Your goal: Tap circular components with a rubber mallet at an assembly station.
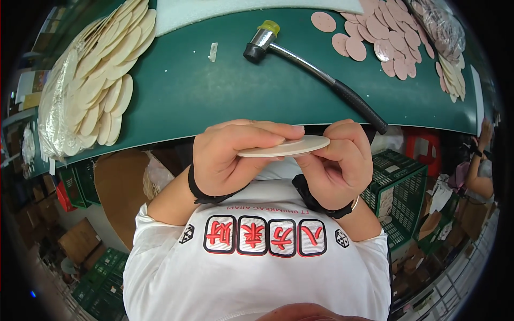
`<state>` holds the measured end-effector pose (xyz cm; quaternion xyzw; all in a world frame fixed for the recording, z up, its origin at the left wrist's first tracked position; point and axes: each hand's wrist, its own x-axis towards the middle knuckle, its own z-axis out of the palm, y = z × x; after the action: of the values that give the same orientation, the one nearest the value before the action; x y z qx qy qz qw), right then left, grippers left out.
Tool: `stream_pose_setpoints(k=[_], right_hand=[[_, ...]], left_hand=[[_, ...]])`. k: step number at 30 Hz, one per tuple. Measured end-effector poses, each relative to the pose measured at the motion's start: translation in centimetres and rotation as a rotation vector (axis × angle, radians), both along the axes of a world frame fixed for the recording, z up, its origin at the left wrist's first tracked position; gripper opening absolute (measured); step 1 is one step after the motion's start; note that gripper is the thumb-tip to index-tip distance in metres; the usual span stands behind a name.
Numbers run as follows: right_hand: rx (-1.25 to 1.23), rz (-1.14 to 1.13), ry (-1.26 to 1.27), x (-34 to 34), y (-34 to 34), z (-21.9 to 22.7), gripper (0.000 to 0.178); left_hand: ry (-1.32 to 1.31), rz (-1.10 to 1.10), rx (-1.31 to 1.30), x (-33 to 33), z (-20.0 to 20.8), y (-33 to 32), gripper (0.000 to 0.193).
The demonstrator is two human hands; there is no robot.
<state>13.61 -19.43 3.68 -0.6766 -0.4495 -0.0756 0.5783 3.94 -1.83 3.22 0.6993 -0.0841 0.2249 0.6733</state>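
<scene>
Both my hands hold a thin cream-coloured disc (286, 149) edge-on, just in front of the green table's near edge. My left hand (230, 152) pinches its left side, with fingers on top and thumb beneath. At its right rim, my right hand (342, 163) grips the edge between thumb and curled fingers. A smaller flat piece seems to lie on the disc under my left fingertips, mostly hidden. Beyond my hands a mallet (316, 72) rests on the table, with a yellow face, a black face and a black grip pointing toward my right hand.
A pile of cream discs (104, 91), partly in clear plastic, covers the table's left end. Pink discs (383, 35) lie scattered at the far right beside a plastic bag (441, 29). White foam (241, 10) lines the back. A green crate (399, 187) stands below right; another person's arm (480, 166) shows beyond.
</scene>
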Motion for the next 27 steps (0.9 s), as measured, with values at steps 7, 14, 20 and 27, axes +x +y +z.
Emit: stream_pose_setpoints(k=[7, 14, 20, 27], right_hand=[[-0.072, 0.028, 0.261, -0.5, -0.5, 0.5, 0.022], [-0.135, -0.003, 0.38, -0.9, -0.7, 1.2, 0.022], [-0.005, -0.085, 0.517, 0.1, 0.0, 1.6, 0.027], [0.011, 0.121, 0.149, 1.4, 0.0, 1.2, 0.032]], left_hand=[[-0.115, -0.115, 0.15, 0.2, -0.4, 1.0, 0.028], [-0.173, -0.048, 0.204, 0.3, -0.6, 0.6, 0.035], [-0.183, -0.002, 0.261, 0.2, -0.6, 0.6, 0.044], [-0.134, -0.032, 0.182, 0.0, -0.5, 0.1, 0.04]])
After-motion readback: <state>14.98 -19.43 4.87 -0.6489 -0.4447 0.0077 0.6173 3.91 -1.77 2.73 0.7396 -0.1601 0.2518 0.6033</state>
